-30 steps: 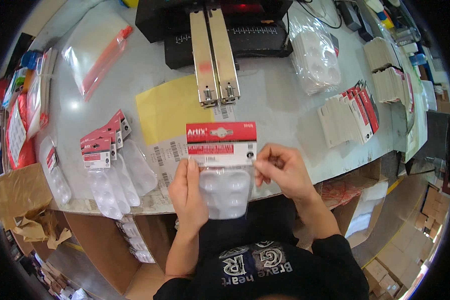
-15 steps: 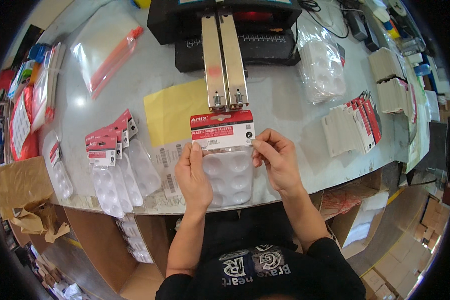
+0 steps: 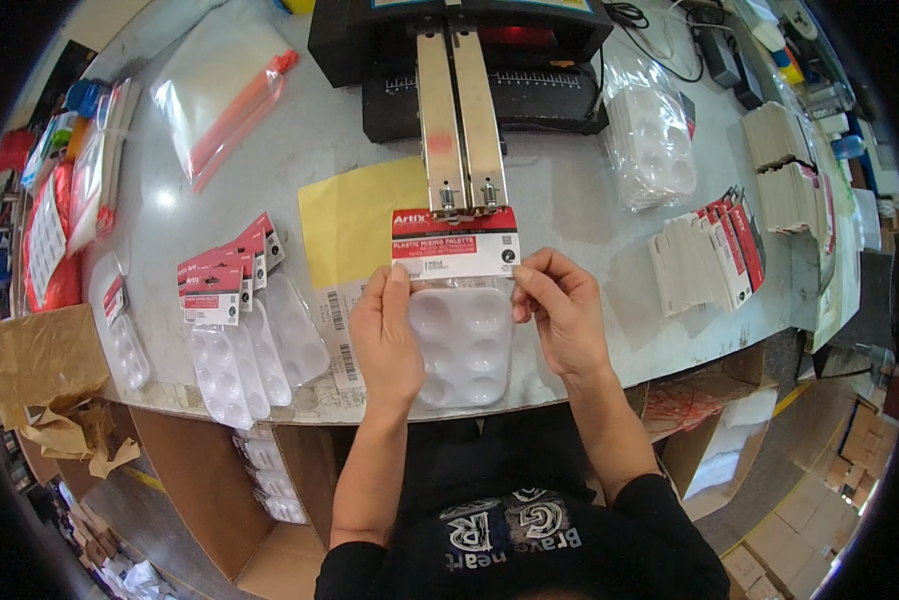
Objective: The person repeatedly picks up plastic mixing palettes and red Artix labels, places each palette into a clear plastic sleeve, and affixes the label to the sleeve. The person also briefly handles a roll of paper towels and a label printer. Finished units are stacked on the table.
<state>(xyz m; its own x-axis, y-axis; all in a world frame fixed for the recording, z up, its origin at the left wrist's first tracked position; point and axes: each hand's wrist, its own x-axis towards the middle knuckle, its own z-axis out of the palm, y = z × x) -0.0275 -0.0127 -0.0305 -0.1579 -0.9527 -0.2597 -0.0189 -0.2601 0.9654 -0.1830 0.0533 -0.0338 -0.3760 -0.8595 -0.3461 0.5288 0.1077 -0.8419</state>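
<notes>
A red and white folded header card sits across the top of a clear-bagged white paint palette with round wells. My left hand pinches the card's lower left corner between thumb and fingers. At the opposite corner, my right hand grips the card and the bag's edge in the same way. The card's top edge lies beneath the ends of two long metal arms on a black benchtop machine, which looks like a double stapler. That overlap hides the card's hanging hole.
Several carded palettes fan out at the left, beside a yellow sheet. Clear bags lie farther back. On the right are loose header cards and a stack of bagged palettes. Cardboard boxes stand below the table's front edge.
Both hands have pushed the card and palette slightly forward, so the card's top now passes under the metal arms' ends. The whole view has shifted a little.
</notes>
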